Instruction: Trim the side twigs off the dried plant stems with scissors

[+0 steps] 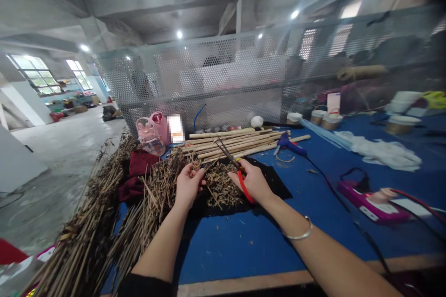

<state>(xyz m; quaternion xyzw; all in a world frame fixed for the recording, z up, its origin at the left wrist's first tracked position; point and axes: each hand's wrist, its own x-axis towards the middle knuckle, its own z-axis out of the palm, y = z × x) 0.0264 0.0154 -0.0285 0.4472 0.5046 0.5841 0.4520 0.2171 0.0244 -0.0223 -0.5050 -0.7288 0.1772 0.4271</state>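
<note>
My right hand (253, 180) is wrapped round the red handles of a pair of scissors (227, 152). Their long dark blades point up and away to the left, slightly parted. Facing it, my left hand (189, 184) pinches a thin dried plant sprig (210, 165) between thumb and fingers. Below and between the hands, a heap of brown dried plant clippings (223, 184) lies on a black cloth (275, 181). Bundles of long dried stems (153, 197) lean beside my left hand and forearm.
Peeled wooden sticks (240, 143) lie behind the heap, with a blue glue gun (291, 145) at their right. A purple power strip (372, 204) with cables sits on the blue tabletop (223, 250). Pink bag (158, 126), tubs (331, 120) and perforated metal screen (223, 74) stand behind.
</note>
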